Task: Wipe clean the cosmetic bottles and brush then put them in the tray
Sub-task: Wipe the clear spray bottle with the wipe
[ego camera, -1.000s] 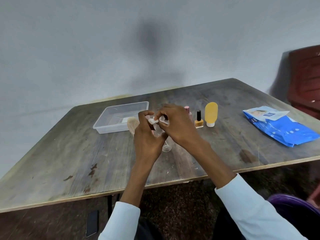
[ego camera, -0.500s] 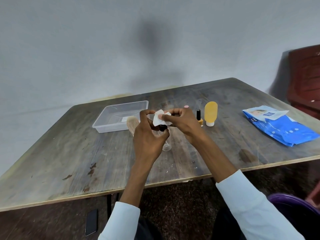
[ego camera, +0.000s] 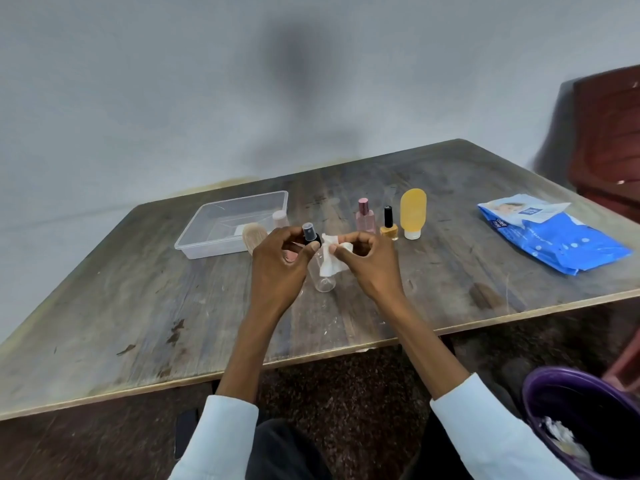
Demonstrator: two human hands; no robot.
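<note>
My left hand [ego camera: 277, 268] holds a clear spray bottle [ego camera: 323, 275] by its black sprayer top, just above the table. My right hand [ego camera: 372, 261] pinches a white wipe [ego camera: 330, 263] against the bottle's side. A clear plastic tray [ego camera: 207, 237] stands behind my left hand, with a pale capped item [ego camera: 280, 219] at its right end. A makeup brush [ego camera: 254, 237] with beige bristles shows beside the tray, partly hidden by my left hand. Behind my right hand stand a pink bottle [ego camera: 365, 218], a yellow nail polish [ego camera: 389, 226] and an orange tube [ego camera: 412, 213].
A blue pack of wipes [ego camera: 554, 237] lies at the right of the wooden table [ego camera: 138, 306]. A purple bin [ego camera: 581, 420] with used wipes sits on the floor at lower right. A dark red chair [ego camera: 609, 140] stands at the far right.
My hands moved apart a little. The black sprayer top now shows above my left fingers, and the wipe slid from the top down onto the bottle's side.
</note>
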